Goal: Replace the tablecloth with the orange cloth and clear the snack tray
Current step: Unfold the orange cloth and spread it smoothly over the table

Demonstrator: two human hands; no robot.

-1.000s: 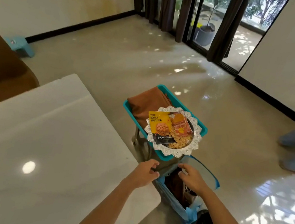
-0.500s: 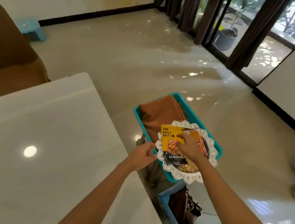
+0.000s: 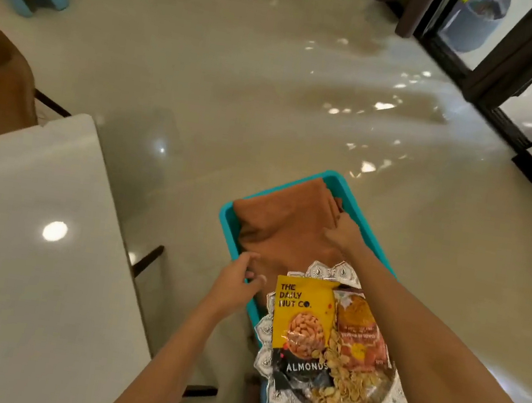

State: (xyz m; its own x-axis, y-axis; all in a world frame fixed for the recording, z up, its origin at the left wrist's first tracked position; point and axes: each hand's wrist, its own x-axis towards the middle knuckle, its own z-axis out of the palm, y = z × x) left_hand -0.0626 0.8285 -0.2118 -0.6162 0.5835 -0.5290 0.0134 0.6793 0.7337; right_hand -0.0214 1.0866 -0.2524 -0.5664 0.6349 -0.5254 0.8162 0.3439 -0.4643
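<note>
so the right hand (image 3: pixel 342 234) had left the yellow almond packet (image 3: pixel 301 319) for the folded orange-brown cloth (image 3: pixel 288 228), fingers curled into a fold; left hand (image 3: pixel 239 283) sat half-curled at its near edge, grip unclear; looked like the cloth swap was starting

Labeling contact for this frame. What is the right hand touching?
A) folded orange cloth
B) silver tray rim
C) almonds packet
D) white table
A: the right hand is on the folded orange cloth in the teal bin, past the silver tray and the almonds packet.
</note>
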